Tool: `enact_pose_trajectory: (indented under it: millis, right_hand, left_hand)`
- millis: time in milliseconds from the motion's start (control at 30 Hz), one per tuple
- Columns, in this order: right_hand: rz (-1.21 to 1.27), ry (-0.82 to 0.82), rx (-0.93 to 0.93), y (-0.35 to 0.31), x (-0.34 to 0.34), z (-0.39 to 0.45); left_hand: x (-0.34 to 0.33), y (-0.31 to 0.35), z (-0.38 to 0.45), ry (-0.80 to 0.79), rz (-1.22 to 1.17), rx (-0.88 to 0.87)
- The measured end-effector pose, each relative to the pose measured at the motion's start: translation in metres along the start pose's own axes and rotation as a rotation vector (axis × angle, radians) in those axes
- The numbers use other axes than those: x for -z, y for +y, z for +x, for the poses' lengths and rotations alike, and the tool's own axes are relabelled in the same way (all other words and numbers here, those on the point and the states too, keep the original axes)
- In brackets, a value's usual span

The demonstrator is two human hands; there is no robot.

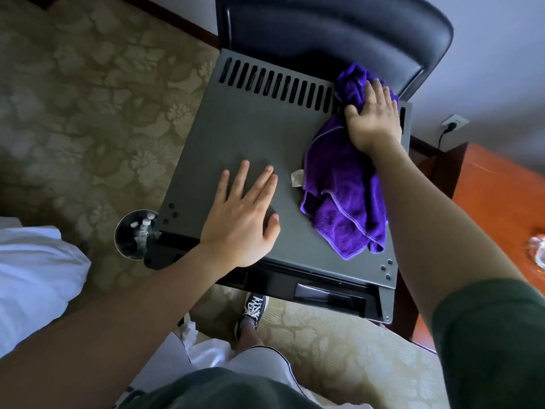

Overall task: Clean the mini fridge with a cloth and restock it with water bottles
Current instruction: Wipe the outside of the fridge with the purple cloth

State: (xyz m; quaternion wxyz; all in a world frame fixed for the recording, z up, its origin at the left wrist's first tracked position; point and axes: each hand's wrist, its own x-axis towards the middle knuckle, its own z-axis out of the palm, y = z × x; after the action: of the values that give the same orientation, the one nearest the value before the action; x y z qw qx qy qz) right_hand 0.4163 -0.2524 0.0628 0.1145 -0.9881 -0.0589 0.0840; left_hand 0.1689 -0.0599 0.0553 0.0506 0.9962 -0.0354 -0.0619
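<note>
Fridge top point(236, 137), cloth point(345, 196) lying roughly front-to-back

Your right hand point(373, 119) covers the far part of the purple cloth point(345, 199), so you cannot tell whether your fingertips grip it or just press it flat. The cloth hides the last vent slots point(277, 84) and the right rear corner of the fridge top point(236, 137). The fridge's inside is out of sight below that top. The bottles in the round bin point(134, 234) are too small to count. The clear object point(538, 252) on the desk is cut off by the right edge.
</note>
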Motion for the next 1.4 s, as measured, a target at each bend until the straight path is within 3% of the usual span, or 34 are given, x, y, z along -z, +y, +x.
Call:
enact_pose_trajectory:
  millis: [633, 867, 1000, 1100, 1400]
  right_hand:
    - [0.008, 0.034, -0.038, -0.004, -0.015, -0.097]
    - [0.004, 0.044, -0.088, -0.011, -0.027, -0.146]
    - [0.046, 0.048, -0.102, -0.018, -0.027, -0.171]
    - [0.061, 0.041, -0.106, -0.022, -0.030, -0.190]
    - [0.079, 0.065, -0.154, -0.036, -0.045, -0.245]
  left_hand:
    - [0.004, -0.022, 0.006, -0.050, 0.042, -0.069]
    - [0.011, 0.002, 0.009, -0.124, -0.026, 0.035]
    - [0.008, 0.029, 0.012, -0.056, -0.193, 0.068]
    - [0.001, 0.025, 0.010, 0.019, -0.191, 0.038]
    - [-0.001, 0.018, 0.010, 0.022, -0.130, 0.055]
